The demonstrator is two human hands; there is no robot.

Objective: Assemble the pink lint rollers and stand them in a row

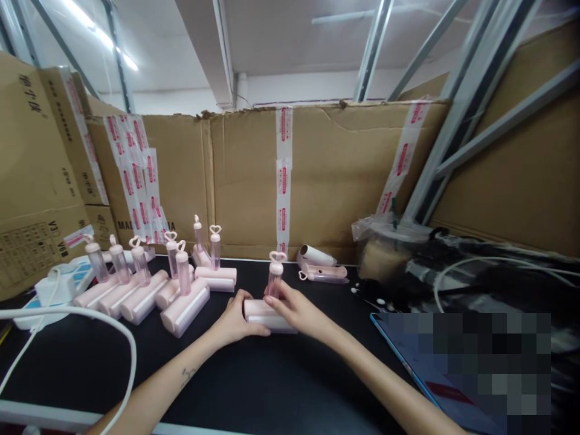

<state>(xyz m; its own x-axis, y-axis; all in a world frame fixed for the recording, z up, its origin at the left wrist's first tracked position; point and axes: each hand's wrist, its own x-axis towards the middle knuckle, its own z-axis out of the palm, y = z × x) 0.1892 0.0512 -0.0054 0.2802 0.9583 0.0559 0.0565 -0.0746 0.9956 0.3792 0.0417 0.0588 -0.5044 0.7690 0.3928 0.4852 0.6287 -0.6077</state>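
Note:
A pale pink lint roller (258, 309) stands on the black table in front of me, its handle with a heart-shaped loop pointing up. My left hand (236, 321) is wrapped around the left end of its body, thumb along the near side. With closed fingers, my right hand (290, 307) grips the base of the upright, see-through handle and partly hides it. To the left, several similar lint rollers (188, 309) rest with their handles upright. Behind my right hand lie a white paper roll (319, 255) and a pink handle piece (324, 273) on its side.
Cardboard walls (244, 181) enclose the table's back and sides. At the left are a power strip (27, 317), a white charger (55, 287) and a looping white cable (129, 338). A drink cup (385, 254), dark plastic wrapping and a tablet (408, 356) are on the right.

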